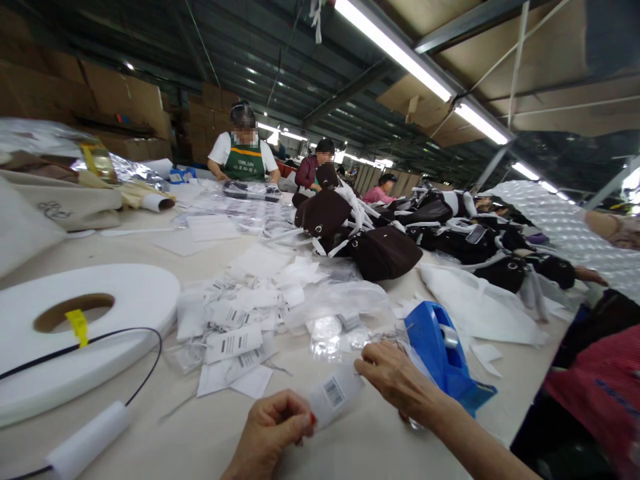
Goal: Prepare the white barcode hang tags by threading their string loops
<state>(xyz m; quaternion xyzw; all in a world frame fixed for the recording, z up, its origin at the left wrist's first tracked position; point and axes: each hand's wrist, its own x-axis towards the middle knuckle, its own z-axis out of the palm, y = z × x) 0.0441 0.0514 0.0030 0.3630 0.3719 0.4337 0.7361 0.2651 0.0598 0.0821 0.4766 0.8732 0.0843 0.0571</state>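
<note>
Between my hands is a small clear plastic bag with a white barcode label showing on it. The thumb and fingers of my left hand pinch its lower left end. My right hand has its fingers closed at the bag's upper right corner. Just right of that hand stands a blue tape dispenser. A heap of white printed tags lies beyond my left hand. Clear plastic bags lie behind my right hand.
A large roll of white strip lies on the left. Dark bags with white-wrapped handles are piled farther back. White sheeting lies to the right. A person in a green apron works across the table; others sit farther along.
</note>
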